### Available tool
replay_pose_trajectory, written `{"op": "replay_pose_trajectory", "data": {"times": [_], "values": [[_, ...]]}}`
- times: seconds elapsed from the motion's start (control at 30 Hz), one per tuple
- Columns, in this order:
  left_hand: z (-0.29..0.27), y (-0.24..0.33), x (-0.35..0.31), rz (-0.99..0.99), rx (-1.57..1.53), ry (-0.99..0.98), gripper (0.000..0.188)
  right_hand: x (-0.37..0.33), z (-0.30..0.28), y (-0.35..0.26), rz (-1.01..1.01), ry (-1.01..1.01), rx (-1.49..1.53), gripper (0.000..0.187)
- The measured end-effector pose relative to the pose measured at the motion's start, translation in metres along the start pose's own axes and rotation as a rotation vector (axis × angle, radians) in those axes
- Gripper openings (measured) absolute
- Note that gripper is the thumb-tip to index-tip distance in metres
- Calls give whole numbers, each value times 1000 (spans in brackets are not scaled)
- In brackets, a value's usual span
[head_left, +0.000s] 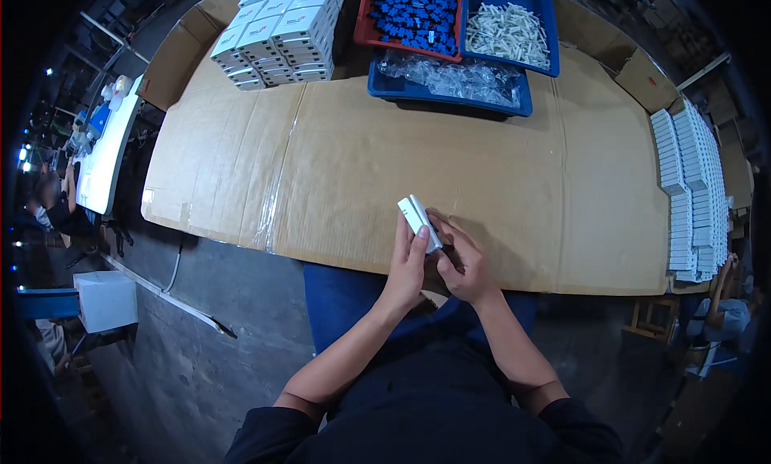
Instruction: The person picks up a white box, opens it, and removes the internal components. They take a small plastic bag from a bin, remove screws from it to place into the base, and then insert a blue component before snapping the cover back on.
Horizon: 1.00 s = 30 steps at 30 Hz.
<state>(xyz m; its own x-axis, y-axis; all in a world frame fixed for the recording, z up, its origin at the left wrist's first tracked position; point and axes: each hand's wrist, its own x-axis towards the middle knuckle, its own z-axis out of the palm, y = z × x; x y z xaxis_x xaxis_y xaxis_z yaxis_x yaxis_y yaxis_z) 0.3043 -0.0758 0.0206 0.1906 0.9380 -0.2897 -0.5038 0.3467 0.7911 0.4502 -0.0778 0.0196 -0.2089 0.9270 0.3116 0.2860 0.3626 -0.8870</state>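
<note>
A small white box (418, 221) is held up in front of me, just above the near edge of the cardboard-covered table. It tilts, and a narrow strip along one side stands slightly apart from the rest, maybe a flap. My left hand (411, 257) grips it from the left, thumb on its near face. My right hand (463, 262) closes on its right side with curled fingers. Those fingers hide the lower right of the box, and I cannot tell whether they pinch anything else.
White boxes (277, 30) stand stacked at the far left. Farther back are a red tray (363, 40) of small blue pieces, a blue tray (554, 30) of white pieces and a blue tray (385, 89) of clear plastic bags. Flat white packs (683, 191) pile up at the right edge.
</note>
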Motion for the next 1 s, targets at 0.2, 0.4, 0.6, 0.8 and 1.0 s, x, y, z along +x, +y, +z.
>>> {"op": "replay_pose_trajectory", "data": {"times": [0.2, 0.4, 0.6, 0.8, 1.0], "values": [[14, 3, -2, 12, 24, 82, 60, -11, 5, 17, -100, 24, -241, 45], [6, -9, -3, 12, 28, 83, 49, -9, 20, 15, -124, 91, -370, 41], [19, -5, -11, 53, 48, 203, 40, -9, 26, 18, -238, 159, -420, 41], [-2, -11, -8, 33, -3, 140, 54, -8, 22, 7, -115, 50, -316, 42], [-11, 11, 2, 269, 225, -35, 98, -1, 8, -4, 264, 143, 290, 44]]}}
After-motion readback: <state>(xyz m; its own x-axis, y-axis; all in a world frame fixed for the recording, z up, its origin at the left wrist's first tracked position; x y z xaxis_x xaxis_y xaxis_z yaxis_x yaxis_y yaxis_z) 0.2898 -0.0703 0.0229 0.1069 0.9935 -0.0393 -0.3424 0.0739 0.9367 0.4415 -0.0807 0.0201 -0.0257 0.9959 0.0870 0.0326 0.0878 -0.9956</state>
